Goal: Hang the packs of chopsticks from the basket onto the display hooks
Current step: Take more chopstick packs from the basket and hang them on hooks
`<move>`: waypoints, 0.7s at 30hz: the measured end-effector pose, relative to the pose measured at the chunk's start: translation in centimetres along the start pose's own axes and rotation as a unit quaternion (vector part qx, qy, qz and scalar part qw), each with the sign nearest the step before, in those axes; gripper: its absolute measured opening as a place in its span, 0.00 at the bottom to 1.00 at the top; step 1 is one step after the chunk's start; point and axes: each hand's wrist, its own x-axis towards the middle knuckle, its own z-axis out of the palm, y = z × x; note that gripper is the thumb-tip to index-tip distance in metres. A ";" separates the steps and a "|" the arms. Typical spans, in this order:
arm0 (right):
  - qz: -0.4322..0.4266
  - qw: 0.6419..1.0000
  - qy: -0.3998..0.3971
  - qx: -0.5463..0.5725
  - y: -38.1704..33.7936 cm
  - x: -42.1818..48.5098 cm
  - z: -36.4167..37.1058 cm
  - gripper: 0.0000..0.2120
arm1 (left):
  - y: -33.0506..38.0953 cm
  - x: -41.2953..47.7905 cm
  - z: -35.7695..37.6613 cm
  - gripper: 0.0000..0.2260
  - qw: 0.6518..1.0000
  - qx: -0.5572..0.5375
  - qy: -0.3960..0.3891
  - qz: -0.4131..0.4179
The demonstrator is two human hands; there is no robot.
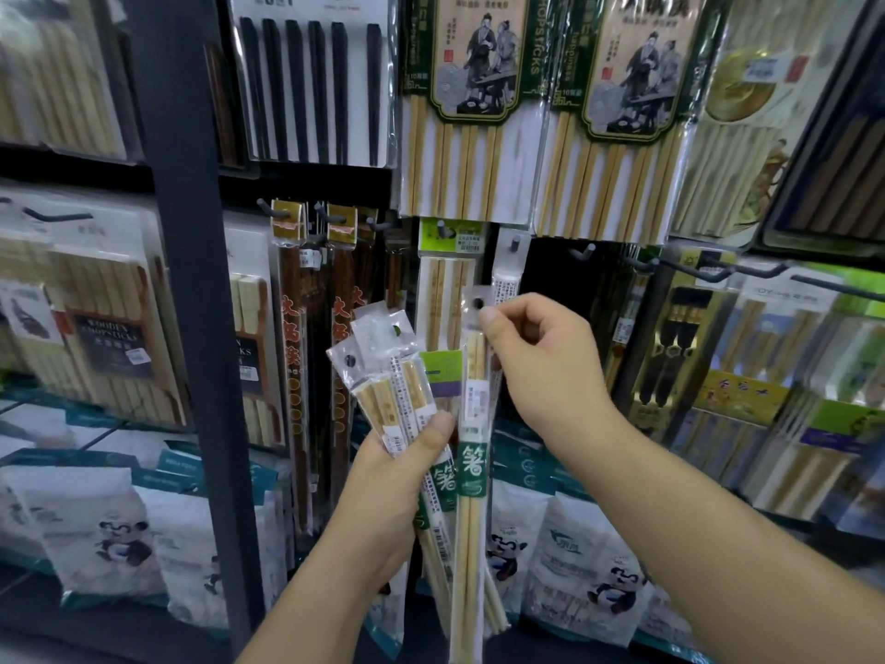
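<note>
Right hand is up at the rack, thumb and forefinger pinched on the top tab of a long clear pack of pale bamboo chopsticks with a green paper band, the other fingers curled in. The pack hangs straight down from that pinch, its punched hole just left of the thumb tip and the sticks running down well below the wrist. Just above the right hand, a short dark display hook juts out with a slim white pack on it; the held pack's hole sits below and a little left of the hook, not on it. Left hand is lower and to the left, fingers wrapped round a fanned bundle of clear chopstick packs, thumb pressed across their front. The tops splay up and leftward from the fist and the tails poke out beneath it. Between the two hands the green bands sit side by side, the bundle's right edge against the single pack.
</note>
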 end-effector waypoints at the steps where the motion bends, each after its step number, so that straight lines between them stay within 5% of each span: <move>1: -0.006 1.000 0.017 0.011 -0.2 0.3 -0.2 0.10 | -0.1 0.1 -0.2 0.09 1.000 0.008 0.014 0.002; 14: 0.003 0.992 0.101 0.072 -2.0 3.6 -0.7 0.13 | -0.2 0.2 -0.3 0.20 0.994 0.106 0.025 0.009; 21: 0.040 0.991 0.114 0.062 -0.8 3.8 -0.3 0.12 | -0.5 0.4 -0.4 0.13 0.997 0.065 0.035 -0.006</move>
